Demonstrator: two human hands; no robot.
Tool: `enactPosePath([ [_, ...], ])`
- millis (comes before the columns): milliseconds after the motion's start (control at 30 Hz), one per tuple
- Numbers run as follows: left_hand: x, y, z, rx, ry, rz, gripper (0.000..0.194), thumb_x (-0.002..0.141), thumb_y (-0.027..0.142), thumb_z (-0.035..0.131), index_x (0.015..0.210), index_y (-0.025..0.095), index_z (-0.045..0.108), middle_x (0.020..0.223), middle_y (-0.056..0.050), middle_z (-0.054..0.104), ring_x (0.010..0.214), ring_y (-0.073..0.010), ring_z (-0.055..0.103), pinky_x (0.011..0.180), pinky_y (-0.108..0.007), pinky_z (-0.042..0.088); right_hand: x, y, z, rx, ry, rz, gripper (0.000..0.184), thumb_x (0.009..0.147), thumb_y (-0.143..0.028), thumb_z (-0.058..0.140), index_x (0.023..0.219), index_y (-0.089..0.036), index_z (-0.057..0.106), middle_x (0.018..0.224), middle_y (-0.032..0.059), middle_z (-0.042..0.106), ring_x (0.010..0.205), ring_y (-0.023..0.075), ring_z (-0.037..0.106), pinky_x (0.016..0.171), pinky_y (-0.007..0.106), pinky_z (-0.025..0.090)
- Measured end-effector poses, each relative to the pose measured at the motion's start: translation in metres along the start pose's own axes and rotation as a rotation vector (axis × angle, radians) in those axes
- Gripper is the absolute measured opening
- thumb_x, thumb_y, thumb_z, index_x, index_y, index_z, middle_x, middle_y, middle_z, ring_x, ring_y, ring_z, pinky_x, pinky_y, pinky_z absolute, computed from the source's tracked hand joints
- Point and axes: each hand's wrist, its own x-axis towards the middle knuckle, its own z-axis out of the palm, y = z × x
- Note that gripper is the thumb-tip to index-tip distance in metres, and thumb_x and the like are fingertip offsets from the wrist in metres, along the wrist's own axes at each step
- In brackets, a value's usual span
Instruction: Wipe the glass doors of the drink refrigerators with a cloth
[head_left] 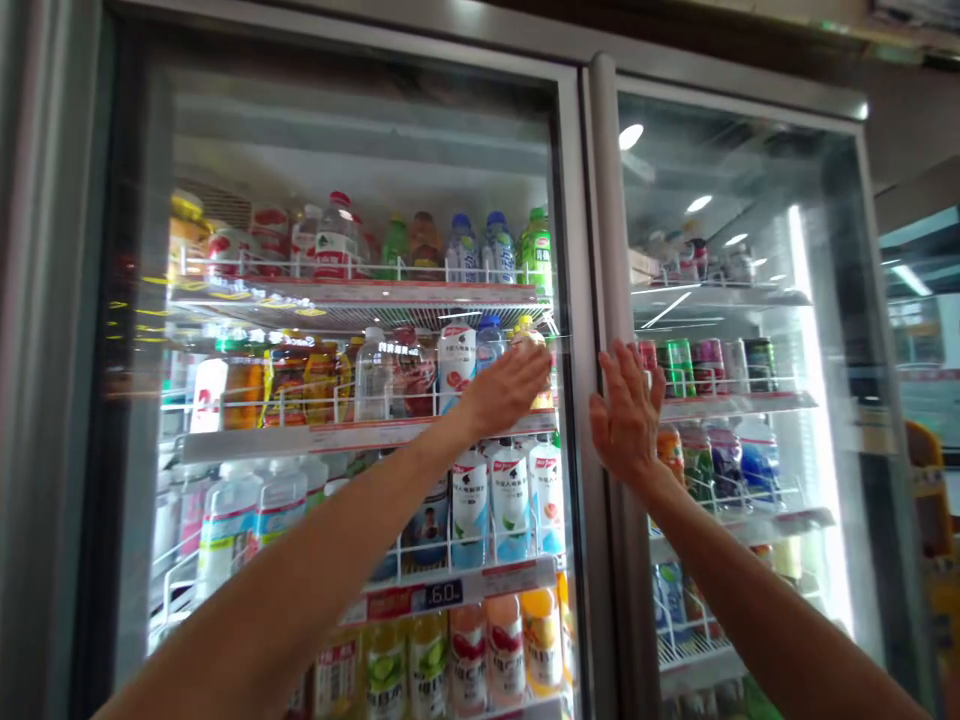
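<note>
My left hand [510,388] is stretched out in front of the left glass door, fingers extended and nothing held. Whether it touches the glass I cannot tell. Behind it stand a white carton-like bottle [457,358] and a blue-capped bottle [491,340] on the middle shelf. My right hand [624,418], fingers up and apart, lies against the frame edge of the right glass door [611,250]. The left door's metal frame [576,250] runs upright between the two hands. Both doors appear closed.
Wire-fronted shelves of drinks fill the cooler. Red-labelled bottles [337,240] are on the top shelf, white bottles [510,495] lower down, and juice bottles [469,650] at the bottom. Cans [679,367] stand behind the right door. A price tag [444,594] marks one shelf.
</note>
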Motion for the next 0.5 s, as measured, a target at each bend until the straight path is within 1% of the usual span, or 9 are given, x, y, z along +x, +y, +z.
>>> enactPosePath([
  [33,0.007,-0.001,0.002,0.012,0.030,-0.115,0.041,0.090,0.019,0.032,0.128,0.009,0.042,0.139,-0.010,0.040,0.134,-0.0219,0.028,0.110,-0.042,0.026,0.001,0.004,0.000,0.005,0.014,0.013,0.054,0.087,-0.025,0.037,0.140,-0.022,0.026,0.144,0.0092,0.034,0.135,0.0232,0.027,0.110,0.050,0.017],
  [67,0.010,0.003,0.004,0.013,0.044,-0.163,0.041,0.089,0.018,0.033,0.127,0.008,0.043,0.139,-0.011,0.040,0.134,-0.0234,0.027,0.110,-0.044,0.026,0.001,0.007,0.001,0.008,0.026,0.030,0.055,0.087,-0.025,0.037,0.140,-0.022,0.026,0.144,0.0089,0.034,0.135,0.0237,0.027,0.110,0.050,0.017],
  [100,0.009,0.011,0.008,0.004,0.039,-0.137,0.041,0.089,0.017,0.033,0.127,0.008,0.044,0.139,-0.011,0.041,0.134,-0.0239,0.027,0.109,-0.044,0.027,0.002,0.010,0.001,0.010,0.032,0.044,0.055,0.087,-0.024,0.036,0.140,-0.023,0.026,0.144,0.0086,0.034,0.136,0.0241,0.026,0.110,0.050,0.017],
  [200,-0.018,0.052,0.017,-0.049,-0.042,0.224,0.040,0.087,0.018,0.036,0.125,0.012,0.048,0.137,-0.008,0.043,0.133,-0.0214,0.029,0.110,-0.039,0.027,0.002,0.015,0.001,0.025,0.025,0.060,0.055,0.087,-0.023,0.036,0.141,-0.024,0.025,0.145,0.0075,0.033,0.136,0.0250,0.025,0.110,0.050,0.017],
  [267,-0.042,0.069,0.016,-0.073,-0.085,0.461,0.038,0.087,0.022,0.037,0.121,0.014,0.051,0.137,-0.006,0.044,0.133,-0.0185,0.029,0.111,-0.034,0.025,0.001,0.016,0.001,0.041,0.014,0.049,0.055,0.087,-0.024,0.035,0.141,-0.024,0.024,0.145,0.0069,0.033,0.136,0.0249,0.026,0.110,0.051,0.016],
  [333,-0.058,0.063,0.008,-0.061,-0.099,0.497,0.038,0.087,0.023,0.037,0.122,0.017,0.050,0.138,-0.003,0.043,0.134,-0.0162,0.028,0.112,-0.033,0.024,-0.001,0.012,0.001,0.058,-0.001,0.032,0.056,0.087,-0.024,0.035,0.141,-0.025,0.024,0.145,0.0066,0.033,0.135,0.0245,0.027,0.110,0.051,0.016],
  [367,-0.062,0.054,0.003,-0.037,-0.088,0.407,0.039,0.087,0.022,0.036,0.124,0.017,0.048,0.139,-0.003,0.042,0.134,-0.0161,0.027,0.112,-0.034,0.023,-0.002,0.009,0.002,0.066,-0.014,0.024,0.056,0.087,-0.024,0.035,0.141,-0.025,0.023,0.145,0.0065,0.033,0.135,0.0241,0.028,0.110,0.050,0.016],
  [467,-0.067,0.022,-0.010,0.068,-0.001,-0.140,0.044,0.088,0.018,0.035,0.131,0.013,0.040,0.141,-0.008,0.037,0.136,-0.0200,0.021,0.112,-0.042,0.022,-0.007,-0.007,0.009,0.098,-0.060,0.003,0.056,0.087,-0.024,0.035,0.141,-0.026,0.022,0.145,0.0062,0.032,0.135,0.0231,0.028,0.111,0.049,0.016],
  [500,-0.071,0.017,-0.012,0.087,0.026,-0.240,0.044,0.088,0.017,0.035,0.131,0.012,0.039,0.141,-0.009,0.036,0.137,-0.0211,0.018,0.112,-0.043,0.022,-0.009,-0.014,0.013,0.111,-0.074,-0.006,0.056,0.087,-0.025,0.035,0.141,-0.026,0.022,0.145,0.0063,0.032,0.135,0.0228,0.027,0.111,0.049,0.015],
])
